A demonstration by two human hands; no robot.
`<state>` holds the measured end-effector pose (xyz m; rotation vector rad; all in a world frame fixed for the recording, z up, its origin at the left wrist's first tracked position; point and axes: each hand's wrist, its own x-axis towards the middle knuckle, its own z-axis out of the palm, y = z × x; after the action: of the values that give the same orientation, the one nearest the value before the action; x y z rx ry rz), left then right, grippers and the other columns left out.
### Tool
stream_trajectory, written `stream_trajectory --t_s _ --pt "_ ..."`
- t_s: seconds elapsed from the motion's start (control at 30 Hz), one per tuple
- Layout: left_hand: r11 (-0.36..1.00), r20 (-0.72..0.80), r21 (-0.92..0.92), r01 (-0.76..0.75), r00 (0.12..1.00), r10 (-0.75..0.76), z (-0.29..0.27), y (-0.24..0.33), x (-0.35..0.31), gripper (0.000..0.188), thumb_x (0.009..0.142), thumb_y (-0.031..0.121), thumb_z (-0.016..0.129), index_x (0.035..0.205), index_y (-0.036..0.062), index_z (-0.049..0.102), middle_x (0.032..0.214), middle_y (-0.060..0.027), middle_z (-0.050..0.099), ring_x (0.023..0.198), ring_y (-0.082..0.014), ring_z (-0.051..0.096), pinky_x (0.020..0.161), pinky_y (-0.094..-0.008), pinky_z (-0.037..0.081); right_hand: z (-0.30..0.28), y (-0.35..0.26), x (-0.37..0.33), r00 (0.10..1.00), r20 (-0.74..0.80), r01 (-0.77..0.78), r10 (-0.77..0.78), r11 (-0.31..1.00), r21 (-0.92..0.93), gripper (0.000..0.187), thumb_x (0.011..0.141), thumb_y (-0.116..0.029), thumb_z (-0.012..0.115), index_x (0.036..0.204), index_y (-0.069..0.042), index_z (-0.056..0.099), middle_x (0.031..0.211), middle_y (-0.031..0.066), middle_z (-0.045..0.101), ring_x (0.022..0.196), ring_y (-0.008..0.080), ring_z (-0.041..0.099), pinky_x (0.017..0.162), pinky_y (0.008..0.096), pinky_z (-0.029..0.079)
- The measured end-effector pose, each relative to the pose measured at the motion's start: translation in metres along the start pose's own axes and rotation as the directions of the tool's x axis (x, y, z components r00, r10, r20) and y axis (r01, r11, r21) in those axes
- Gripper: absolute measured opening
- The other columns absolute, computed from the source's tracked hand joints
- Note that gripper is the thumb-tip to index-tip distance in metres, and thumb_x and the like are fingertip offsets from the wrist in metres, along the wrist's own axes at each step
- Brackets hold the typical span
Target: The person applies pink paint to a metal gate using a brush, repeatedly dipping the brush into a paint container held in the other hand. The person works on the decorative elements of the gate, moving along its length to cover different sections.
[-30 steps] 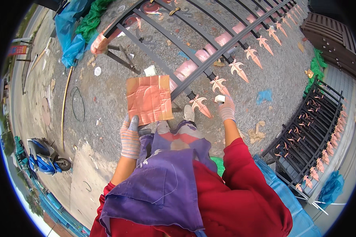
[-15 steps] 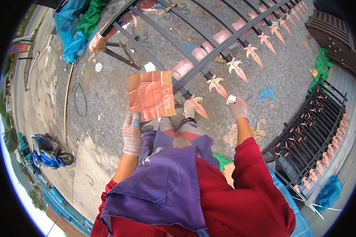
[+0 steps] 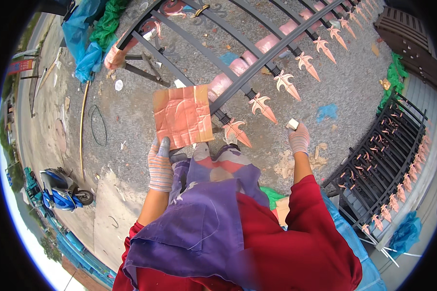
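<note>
In a striped glove, my left hand (image 3: 160, 165) pinches the lower edge of a creased cardboard sheet (image 3: 183, 116) smeared with copper-coloured paint. My right hand (image 3: 299, 138), gloved alike, grips a small whitish sponge block (image 3: 292, 124) a little right of the spear tips. In front of me a black metal fence panel (image 3: 257, 65) slants from near my knees to the far right. Copper-coloured spear points (image 3: 263, 108) finish its bars along the right side. The nearest spear point (image 3: 237, 133) lies just right of the cardboard.
Pink wrapped padding (image 3: 223, 83) lies under the panel, with a dark stand leg (image 3: 145, 72) at its left. A second black panel (image 3: 381, 160) with copper tips rests at right. Blue plastic (image 3: 77, 43) hangs at far left; a blue scooter (image 3: 60, 189) stands left.
My right hand with the sponge block has drawn off the second spear point and moved slightly right. The cardboard in my left hand has shifted slightly left.
</note>
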<state>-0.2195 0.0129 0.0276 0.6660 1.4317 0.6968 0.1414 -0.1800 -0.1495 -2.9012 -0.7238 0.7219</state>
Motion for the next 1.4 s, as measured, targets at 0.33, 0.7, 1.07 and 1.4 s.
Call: stream_trajectory --t_s 0.33,0.7,1.07,1.4 --pt "1.0 0.087 0.025 0.01 0.996 -0.012 0.011 -0.007 0.003 0.032 0.091 0.027 0.062 0.112 0.0041 0.055 0.096 -0.0093 0.064 0.076 -0.0201 0.067 0.055 -0.0307 0.059 -0.022 -0.058 0.104 0.903 -0.337 0.346 -0.266 0.916 0.204 0.032 0.08 -0.025 0.069 0.107 -0.009 0.063 0.097 0.0192 0.065 0.094 0.0375 0.062 0.081 0.0442 0.049" --pt "0.998 -0.026 -0.007 0.055 0.998 -0.055 -0.013 -0.016 -0.001 0.036 0.091 0.025 0.061 0.118 0.0032 0.052 0.103 -0.0114 0.063 0.077 -0.0214 0.067 0.056 -0.0313 0.059 -0.043 -0.086 0.131 0.935 -0.185 0.317 -0.303 0.947 0.048 0.029 0.083 -0.022 0.064 0.109 -0.011 0.064 0.107 0.0172 0.063 0.1 0.038 0.06 0.087 0.044 0.048" --pt "0.998 -0.065 -0.009 0.063 0.996 -0.063 -0.001 -0.014 -0.006 0.028 0.091 0.025 0.063 0.108 0.0041 0.055 0.092 -0.0097 0.064 0.069 -0.0191 0.066 0.054 -0.0308 0.058 -0.032 -0.078 0.143 0.931 -0.201 0.299 -0.305 0.952 -0.061 0.029 0.079 -0.02 0.068 0.103 -0.004 0.063 0.104 0.0219 0.063 0.098 0.0392 0.061 0.084 0.0446 0.048" --pt "0.996 -0.042 -0.029 0.087 0.995 -0.088 0.005 -0.011 -0.003 0.025 0.091 0.025 0.063 0.103 0.0035 0.056 0.089 -0.01 0.065 0.067 -0.0182 0.066 0.055 -0.0307 0.059 -0.035 -0.075 0.147 0.938 -0.284 0.22 -0.198 0.974 0.048 0.024 0.081 -0.017 0.065 0.103 -0.008 0.065 0.102 0.0195 0.066 0.097 0.0381 0.062 0.084 0.0447 0.049"
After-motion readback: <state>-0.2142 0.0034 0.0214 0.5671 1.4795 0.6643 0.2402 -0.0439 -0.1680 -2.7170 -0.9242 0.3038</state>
